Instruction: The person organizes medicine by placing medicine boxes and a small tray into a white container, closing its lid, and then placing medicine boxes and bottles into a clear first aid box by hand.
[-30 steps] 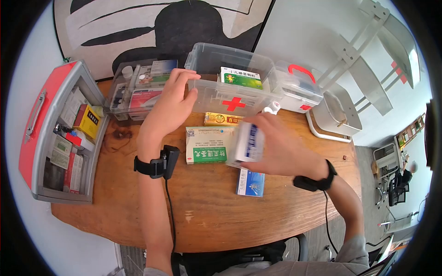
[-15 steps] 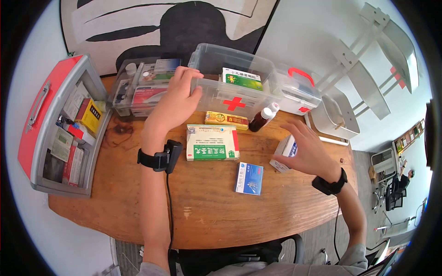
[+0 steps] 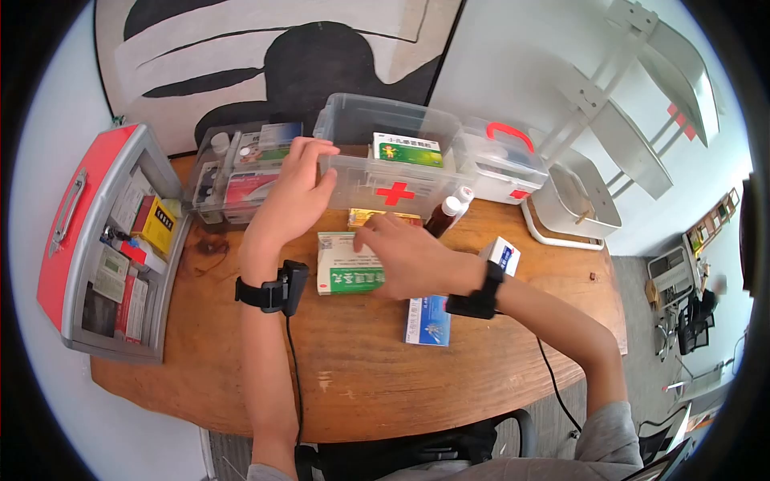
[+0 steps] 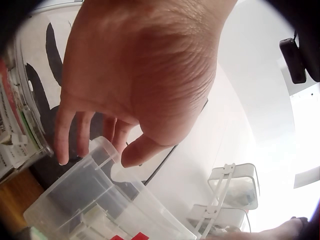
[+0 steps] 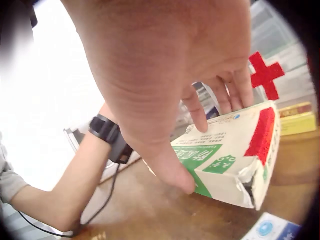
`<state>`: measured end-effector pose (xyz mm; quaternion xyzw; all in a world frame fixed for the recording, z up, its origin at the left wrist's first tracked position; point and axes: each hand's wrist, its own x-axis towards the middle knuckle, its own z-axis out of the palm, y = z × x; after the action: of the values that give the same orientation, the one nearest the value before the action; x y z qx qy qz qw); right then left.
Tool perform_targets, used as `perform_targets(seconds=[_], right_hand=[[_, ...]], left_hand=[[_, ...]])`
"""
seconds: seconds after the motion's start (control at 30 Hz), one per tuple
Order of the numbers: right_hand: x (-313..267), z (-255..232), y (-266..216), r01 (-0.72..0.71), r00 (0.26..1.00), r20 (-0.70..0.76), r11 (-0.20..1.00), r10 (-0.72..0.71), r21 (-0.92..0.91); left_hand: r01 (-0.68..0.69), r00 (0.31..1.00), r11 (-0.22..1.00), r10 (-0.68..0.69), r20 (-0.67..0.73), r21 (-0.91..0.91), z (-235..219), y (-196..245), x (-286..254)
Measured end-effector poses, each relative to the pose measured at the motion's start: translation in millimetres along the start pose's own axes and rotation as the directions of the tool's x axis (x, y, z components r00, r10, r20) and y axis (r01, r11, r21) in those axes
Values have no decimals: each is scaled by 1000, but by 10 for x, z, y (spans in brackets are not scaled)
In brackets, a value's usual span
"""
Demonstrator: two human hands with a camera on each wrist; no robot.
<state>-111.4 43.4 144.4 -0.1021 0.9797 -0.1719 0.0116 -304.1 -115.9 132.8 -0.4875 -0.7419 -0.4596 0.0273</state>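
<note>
Scanning left to right across the wooden table [image 3: 361, 377]
Far left: red-lidded metal case [image 3: 88, 240] lies open, packed with medicine packs; unchanged from the earlier frames
Left hand: left hand [image 3: 293, 188] stays curled over the near rim of the clear first-aid box [image 3: 393, 164], thumb outside, fingers hooked inside, steadying it
Inside that box: one green-and-yellow pack [image 3: 407, 150]
Change: right hand [image 3: 405, 256] has let go of the white-and-blue box [image 3: 499, 255], now standing alone on the table right of the wrist, and has crossed left to the green-and-white medicine carton [image 3: 346, 264]
Right grip: fingers on the carton's top face, thumb at its near side; closing on it, carton not lifted
Reading: judged as the blue-white box set aside and the carton picked as the next item
Nearby: brown bottle [image 3: 445, 212] just beside the first-aid box; flat blue pack [image 3: 425, 321] under the right wrist
Hidden: yellow pack behind the right hand mostly covered; carton print unreadable; carton's end flap looks torn in the wrist view
</note>
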Motion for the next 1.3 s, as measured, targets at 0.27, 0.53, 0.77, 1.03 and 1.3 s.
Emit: perform_targets(seconds=[0.27, 0.53, 0.77, 1.03, 1.3], right_hand=[[-444, -1371, -156, -15, 996, -94, 997, 8, -73], [214, -1943, 599, -278, 948, -207, 948, 244, -156], [855, -1612, 955, -278, 960, -67, 951, 271, -133], [978, -1513, 1007, -303, 923, 223, 949, 314, -81], [944, -1502, 1136, -354, 890, 316, 935, 328, 29]], left_hand=[[-29, 999, 999, 28, -16, -25, -1, -60, -22], [27, 1000, 999, -27, 10, -36, -5, -16, 4], [106, 992, 994, -104, 67, -36, -54, 76, 1], [97, 994, 995, -94, 64, -38, -67, 110, -21], [80, 996, 997, -80, 41, -2, -45, 104, -17]])
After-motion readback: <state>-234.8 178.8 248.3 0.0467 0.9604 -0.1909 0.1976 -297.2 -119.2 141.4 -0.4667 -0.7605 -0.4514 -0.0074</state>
